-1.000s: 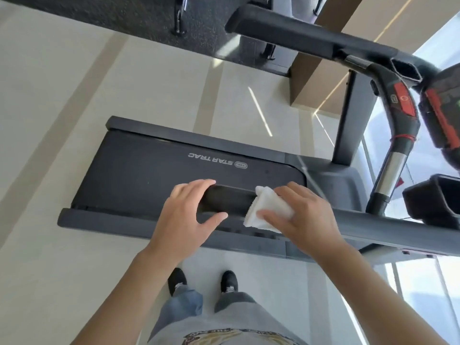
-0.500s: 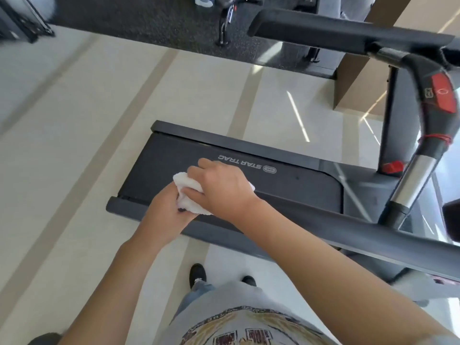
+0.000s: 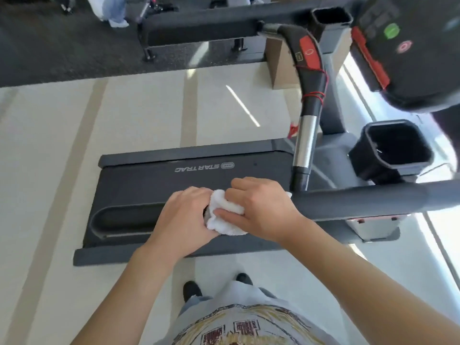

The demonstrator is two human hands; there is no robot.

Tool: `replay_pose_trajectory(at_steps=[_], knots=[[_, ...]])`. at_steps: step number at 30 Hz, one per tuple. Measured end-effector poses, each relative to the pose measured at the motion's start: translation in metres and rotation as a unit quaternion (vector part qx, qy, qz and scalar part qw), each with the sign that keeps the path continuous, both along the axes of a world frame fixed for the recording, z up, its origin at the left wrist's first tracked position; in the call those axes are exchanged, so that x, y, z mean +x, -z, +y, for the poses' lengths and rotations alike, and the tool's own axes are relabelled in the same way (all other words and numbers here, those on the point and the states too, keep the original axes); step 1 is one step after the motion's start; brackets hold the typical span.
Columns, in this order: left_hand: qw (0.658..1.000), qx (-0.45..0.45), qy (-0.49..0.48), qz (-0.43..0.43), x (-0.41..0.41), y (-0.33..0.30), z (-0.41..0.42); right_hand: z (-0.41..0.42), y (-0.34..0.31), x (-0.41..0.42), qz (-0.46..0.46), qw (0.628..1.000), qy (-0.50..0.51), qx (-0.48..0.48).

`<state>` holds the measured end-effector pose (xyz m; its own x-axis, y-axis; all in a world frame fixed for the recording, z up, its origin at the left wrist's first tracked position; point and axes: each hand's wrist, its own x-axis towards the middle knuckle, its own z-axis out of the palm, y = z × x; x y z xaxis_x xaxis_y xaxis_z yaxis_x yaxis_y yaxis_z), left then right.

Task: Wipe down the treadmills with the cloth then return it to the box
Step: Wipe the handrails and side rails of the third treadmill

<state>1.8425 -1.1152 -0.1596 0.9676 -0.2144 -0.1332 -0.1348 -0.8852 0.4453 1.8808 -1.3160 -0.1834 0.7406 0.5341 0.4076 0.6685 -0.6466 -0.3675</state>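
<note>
A white cloth is bunched between both my hands at the end of the near padded handrail of a dark Star Trac treadmill. My left hand grips the cloth from the left. My right hand holds it from the right, thumb pressed across its front. The cloth covers the rail's tip. The belt lies below, running left. No box is in view.
The far handrail crosses the top. A curved grip with a red panel and a chrome section rises at right, beside the console and a black cup holder. My shoes stand on the pale floor.
The view has swung, bringing the console and cup holder into sight. Both hands stay together on the cloth, now at the near handrail's end.
</note>
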Motion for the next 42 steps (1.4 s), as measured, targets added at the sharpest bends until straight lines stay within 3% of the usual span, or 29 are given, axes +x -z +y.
replay_pose_trajectory(at_steps=[6,10,17,23,28,32,38,42], knots=[[0.994,-0.039,0.104,0.001,0.021,-0.005,-0.084,-0.109,0.003,-0.006,-0.078,0.986,0.145,0.034],[0.992,-0.030,0.117,0.025,0.030,-0.007,-0.102,-0.172,0.004,-0.007,-0.118,0.958,0.258,0.048],[0.991,-0.015,0.130,0.017,0.026,-0.007,-0.096,-0.175,0.007,-0.009,-0.126,0.933,0.336,0.038],[0.996,-0.006,0.089,-0.014,0.012,-0.001,-0.040,-0.072,0.014,-0.017,-0.143,0.948,0.274,0.080],[0.997,0.029,0.029,-0.069,-0.012,0.009,0.062,0.044,0.016,-0.022,-0.131,0.966,0.202,0.092],[0.995,0.006,-0.009,-0.095,-0.039,0.010,0.142,0.134,0.014,-0.029,-0.125,0.975,0.156,0.097],[0.990,-0.030,-0.125,-0.062,-0.083,0.020,0.249,0.259,0.010,-0.040,-0.106,0.987,0.098,0.072],[0.980,-0.030,-0.186,-0.055,-0.116,0.023,0.321,0.335,0.016,-0.053,-0.089,0.996,0.010,-0.013]])
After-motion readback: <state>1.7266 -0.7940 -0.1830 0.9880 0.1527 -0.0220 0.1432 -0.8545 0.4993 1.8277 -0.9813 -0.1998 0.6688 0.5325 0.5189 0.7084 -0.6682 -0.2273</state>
